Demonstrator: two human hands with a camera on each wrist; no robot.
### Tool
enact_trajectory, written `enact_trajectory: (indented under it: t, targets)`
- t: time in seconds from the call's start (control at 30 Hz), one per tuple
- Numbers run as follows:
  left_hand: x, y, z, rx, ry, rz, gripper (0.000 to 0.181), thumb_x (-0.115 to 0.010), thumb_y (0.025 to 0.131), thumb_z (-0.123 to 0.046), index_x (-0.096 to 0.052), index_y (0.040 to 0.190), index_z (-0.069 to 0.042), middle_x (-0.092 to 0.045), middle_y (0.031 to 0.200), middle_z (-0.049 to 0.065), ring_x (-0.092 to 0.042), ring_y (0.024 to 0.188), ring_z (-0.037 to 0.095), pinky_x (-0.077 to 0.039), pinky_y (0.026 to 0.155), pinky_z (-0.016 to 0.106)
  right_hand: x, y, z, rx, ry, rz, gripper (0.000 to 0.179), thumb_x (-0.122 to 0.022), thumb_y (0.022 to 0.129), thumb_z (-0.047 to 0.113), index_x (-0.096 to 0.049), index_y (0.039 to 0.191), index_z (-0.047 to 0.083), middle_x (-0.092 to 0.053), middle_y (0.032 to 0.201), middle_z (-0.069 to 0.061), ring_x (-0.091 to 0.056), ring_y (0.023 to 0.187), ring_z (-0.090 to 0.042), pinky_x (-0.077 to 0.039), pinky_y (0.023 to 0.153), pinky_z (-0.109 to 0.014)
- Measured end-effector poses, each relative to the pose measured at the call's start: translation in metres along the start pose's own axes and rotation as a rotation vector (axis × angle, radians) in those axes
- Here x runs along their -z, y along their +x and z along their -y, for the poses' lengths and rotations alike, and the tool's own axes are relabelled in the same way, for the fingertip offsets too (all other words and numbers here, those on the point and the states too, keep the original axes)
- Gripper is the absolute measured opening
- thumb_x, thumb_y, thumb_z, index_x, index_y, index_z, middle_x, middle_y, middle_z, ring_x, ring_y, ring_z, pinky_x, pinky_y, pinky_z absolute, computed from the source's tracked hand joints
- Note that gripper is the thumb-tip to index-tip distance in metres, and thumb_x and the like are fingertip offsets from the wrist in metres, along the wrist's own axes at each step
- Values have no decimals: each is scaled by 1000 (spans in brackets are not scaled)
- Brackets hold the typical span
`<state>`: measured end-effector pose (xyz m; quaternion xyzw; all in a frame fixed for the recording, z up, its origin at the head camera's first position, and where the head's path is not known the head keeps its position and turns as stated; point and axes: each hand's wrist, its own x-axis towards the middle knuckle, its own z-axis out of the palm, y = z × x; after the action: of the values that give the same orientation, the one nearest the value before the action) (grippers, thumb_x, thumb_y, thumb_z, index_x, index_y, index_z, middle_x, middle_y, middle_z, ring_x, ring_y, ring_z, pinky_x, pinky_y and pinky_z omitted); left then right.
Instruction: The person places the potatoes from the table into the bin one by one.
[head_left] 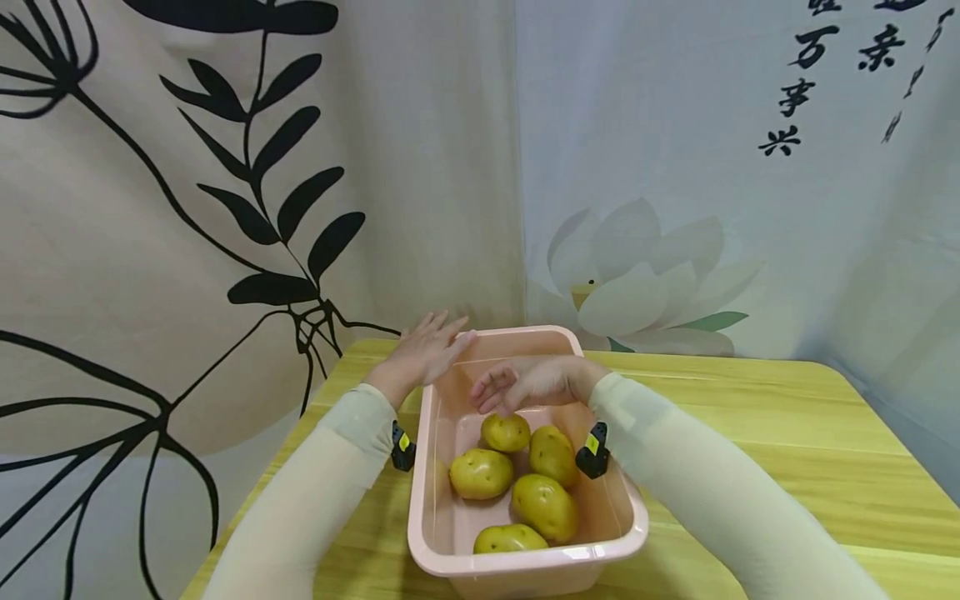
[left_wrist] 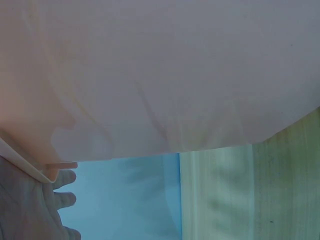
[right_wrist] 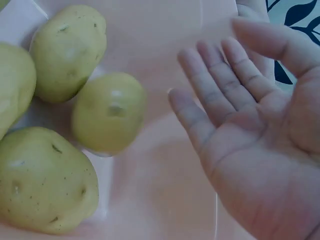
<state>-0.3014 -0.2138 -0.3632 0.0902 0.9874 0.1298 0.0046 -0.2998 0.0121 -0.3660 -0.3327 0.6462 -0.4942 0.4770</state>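
Observation:
Several yellow potatoes lie in a pink plastic basin (head_left: 527, 560) on the table; one potato (head_left: 506, 432) sits farthest back, just below my right hand. My left hand (head_left: 429, 350) rests on the basin's far left rim, fingers straight and spread. Over the inside of the basin, my right hand (head_left: 536, 383) holds nothing, its fingers loosely bent. In the right wrist view the palm of that hand (right_wrist: 260, 135) faces the potatoes (right_wrist: 109, 112), apart from them. The left wrist view mostly shows the basin's outer wall (left_wrist: 165, 75), with the left fingers at its rim.
The wooden table (head_left: 787, 450) extends to the right of the basin, with a narrower strip at the left. Behind it hang curtains (head_left: 442, 167) printed with black leaves, a pale lotus and dark characters. Each wrist wears a small black device (head_left: 592, 451).

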Motion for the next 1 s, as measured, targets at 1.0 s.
enact_trajectory:
  t: [1.0]
  targets:
    - [-2, 5, 1, -4, -14, 1, 73, -12, 94, -70, -25, 154, -29, -11, 161, 9, -1, 147, 32, -3, 111, 63, 5, -1, 2, 47, 38, -18, 54, -61, 86, -5, -40, 136, -6, -49, 134, -16, -44, 127, -35, -37, 107, -41]
